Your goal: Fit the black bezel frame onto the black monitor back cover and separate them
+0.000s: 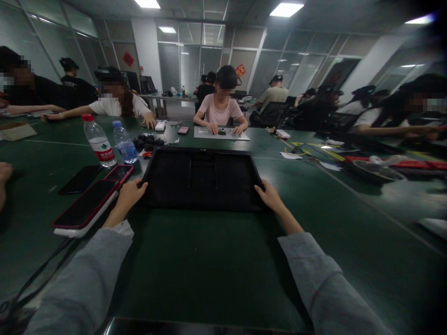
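Clock directions are taken from the centre of the black rimmed panel (167,186), 12 pointing away from the wearer. Both forearms, in grey sleeves (84,274), reach forward from 7 and 5 o'clock. The left grip (132,193) is closed on the panel's side edge at 9 o'clock, the right grip (270,193) on the opposite edge at 3; both thumbs are uppermost. The panel is directly ahead over the green desk (202,260); whether it touches the surface cannot be determined. At 9 o'clock, a red-edged phone (87,202) on a white slab (75,231) lies near the left wrist. Two bottles, red-capped (99,142) and blue-capped (125,143), stand at 10. Dark clustered items (148,140) lie near the far left corner at 11. A co-worker in pink (220,109) sits at 12.
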Action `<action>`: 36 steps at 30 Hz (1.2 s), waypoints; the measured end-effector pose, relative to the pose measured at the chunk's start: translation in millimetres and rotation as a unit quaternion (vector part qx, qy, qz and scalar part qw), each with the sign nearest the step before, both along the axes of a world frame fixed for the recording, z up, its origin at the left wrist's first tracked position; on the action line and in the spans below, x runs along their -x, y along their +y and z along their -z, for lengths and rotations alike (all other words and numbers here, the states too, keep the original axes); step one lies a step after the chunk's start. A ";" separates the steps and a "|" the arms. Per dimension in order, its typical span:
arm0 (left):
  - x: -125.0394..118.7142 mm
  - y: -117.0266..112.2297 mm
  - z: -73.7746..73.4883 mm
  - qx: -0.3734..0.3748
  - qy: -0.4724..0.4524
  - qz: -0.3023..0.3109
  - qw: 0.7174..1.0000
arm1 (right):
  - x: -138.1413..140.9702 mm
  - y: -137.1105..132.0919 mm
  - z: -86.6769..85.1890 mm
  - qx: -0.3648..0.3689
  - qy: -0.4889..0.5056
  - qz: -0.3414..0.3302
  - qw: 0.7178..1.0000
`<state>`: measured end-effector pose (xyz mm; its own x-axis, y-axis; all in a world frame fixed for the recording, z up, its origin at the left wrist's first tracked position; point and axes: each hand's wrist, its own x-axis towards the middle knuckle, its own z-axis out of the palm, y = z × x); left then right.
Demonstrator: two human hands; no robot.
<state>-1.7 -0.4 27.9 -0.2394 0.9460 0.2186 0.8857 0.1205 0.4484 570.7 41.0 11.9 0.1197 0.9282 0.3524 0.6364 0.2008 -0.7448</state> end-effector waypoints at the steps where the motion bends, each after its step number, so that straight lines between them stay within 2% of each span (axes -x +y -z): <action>1: 2.5 2.5 3.0 -0.006 -0.048 0.007 0.999 | 0.9 0.6 0.4 0.011 0.030 0.003 1.000; 4: 5.3 8.4 10.7 -0.025 -0.186 0.006 0.982 | 2.1 1.7 2.6 0.056 0.137 -0.020 0.989; 7: 2.2 10.5 14.7 -0.063 -0.271 -0.009 0.961 | 0.5 1.4 4.3 0.098 0.218 -0.050 0.970; 10: -2.0 8.1 11.4 -0.062 -0.333 -0.019 0.941 | -3.1 -0.6 2.5 0.125 0.243 -0.050 0.961; 13: -5.2 1.7 1.4 -0.033 -0.375 -0.010 0.926 | -8.1 -4.6 -2.8 0.144 0.256 -0.039 0.955; 17: -8.1 -6.4 -8.2 0.018 -0.376 0.024 0.926 | -16.3 -13.7 -8.8 0.154 0.253 -0.041 0.954; 20: -9.7 -5.7 -5.0 0.035 -0.361 0.067 0.929 | -23.1 -20.8 -9.5 0.114 0.234 -0.042 0.965; 24: -10.2 3.0 4.8 -0.015 -0.286 0.100 0.953 | -37.6 -27.2 -5.9 0.063 0.242 -0.015 0.968; 26: -8.8 7.6 8.8 -0.048 -0.275 0.108 0.954 | -49.4 -29.5 -2.5 0.048 0.249 0.005 0.967; 31: -0.2 12.6 17.0 -0.088 -0.258 0.115 0.955 | -85.6 -39.3 4.6 0.002 0.238 0.095 0.967; 36: 5.2 11.2 18.9 -0.114 -0.221 0.112 0.962 | -110.7 -54.8 3.6 -0.062 0.252 0.227 0.939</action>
<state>-6.9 10.8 8.9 -0.1523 0.9243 0.3499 0.5945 -0.1972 0.7795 681.4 -13.9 8.3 0.6736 0.6970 0.2459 0.2495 0.0987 -0.9633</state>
